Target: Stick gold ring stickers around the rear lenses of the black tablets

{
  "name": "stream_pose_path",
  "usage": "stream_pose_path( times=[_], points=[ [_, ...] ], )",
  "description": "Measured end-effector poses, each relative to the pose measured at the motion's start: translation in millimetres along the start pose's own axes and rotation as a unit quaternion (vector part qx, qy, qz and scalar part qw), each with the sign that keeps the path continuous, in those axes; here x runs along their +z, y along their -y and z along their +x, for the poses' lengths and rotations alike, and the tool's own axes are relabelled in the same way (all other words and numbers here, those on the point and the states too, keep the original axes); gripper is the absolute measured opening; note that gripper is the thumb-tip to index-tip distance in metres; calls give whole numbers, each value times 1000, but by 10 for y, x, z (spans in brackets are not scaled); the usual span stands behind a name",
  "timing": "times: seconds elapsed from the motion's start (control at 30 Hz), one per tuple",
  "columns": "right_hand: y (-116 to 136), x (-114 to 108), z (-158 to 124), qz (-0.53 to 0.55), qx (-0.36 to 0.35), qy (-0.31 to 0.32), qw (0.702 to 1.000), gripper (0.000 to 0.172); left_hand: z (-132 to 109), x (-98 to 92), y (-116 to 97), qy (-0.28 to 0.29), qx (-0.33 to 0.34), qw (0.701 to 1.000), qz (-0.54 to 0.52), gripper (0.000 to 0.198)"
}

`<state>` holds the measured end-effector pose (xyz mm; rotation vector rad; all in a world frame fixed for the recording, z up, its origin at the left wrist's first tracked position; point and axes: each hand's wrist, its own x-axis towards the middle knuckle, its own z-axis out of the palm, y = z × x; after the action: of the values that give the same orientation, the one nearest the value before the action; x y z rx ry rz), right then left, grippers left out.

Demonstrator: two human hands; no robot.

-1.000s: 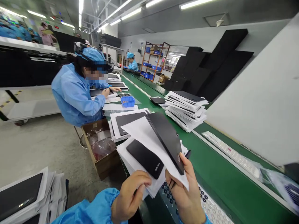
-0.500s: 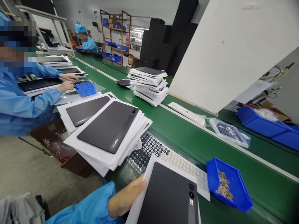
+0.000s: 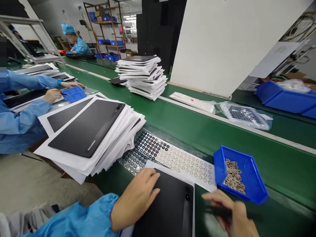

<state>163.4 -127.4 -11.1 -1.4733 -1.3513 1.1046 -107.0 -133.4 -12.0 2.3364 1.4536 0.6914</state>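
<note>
A dark tablet back panel [image 3: 168, 204] with a camera cut-out at its upper right lies on white paper in front of me. My left hand [image 3: 138, 197] rests on its left edge, fingers slightly bent and holding nothing. Off the panel's right side, my right hand [image 3: 229, 210] is closed round a slim dark tool [image 3: 221, 211], too blurred to name surely. Beyond the panel lies a sheet of small rings [image 3: 190, 163], black on the left and pale on the right. A blue tray [image 3: 254, 177] with loose brown rings stands right of the sheet.
Panels interleaved with paper form a stack [image 3: 116, 141] to my left and another [image 3: 145, 77] across the green bench [image 3: 187, 128]. A co-worker's sleeves and hands [image 3: 52, 95] are at far left, by a small blue tray [image 3: 74, 94]. Bagged sheets [image 3: 244, 115] lie beyond.
My view has shifted right. My left hand has moved onto the panel, which now lies lower in view. My right hand has come into view with the dark tool.
</note>
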Motion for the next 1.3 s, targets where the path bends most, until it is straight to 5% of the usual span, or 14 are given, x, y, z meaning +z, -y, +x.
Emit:
stream_pose_path(
  times=[0.17, 0.3, 0.83, 1.1, 1.3],
  points=[
    [43, 439, 555, 77, 13, -17, 997, 39, 465, 361, 22, 53, 134, 988, 63, 31],
    [-57, 552, 684, 28, 27, -36, 999, 36, 516, 576, 156, 66, 166, 982, 63, 38],
    [-255, 428, 683, -105, -43, 5, 994, 16, 541, 542, 233, 60, 185, 977, 92, 36],
    [-211, 463, 716, -60, -39, 7, 997, 16, 540, 530, 215, 65, 186, 976, 94, 36],
    [-356, 198, 407, 60, -43, -23, 997, 12, 527, 531, 215, 51, 180, 978, 96, 35]
  ],
)
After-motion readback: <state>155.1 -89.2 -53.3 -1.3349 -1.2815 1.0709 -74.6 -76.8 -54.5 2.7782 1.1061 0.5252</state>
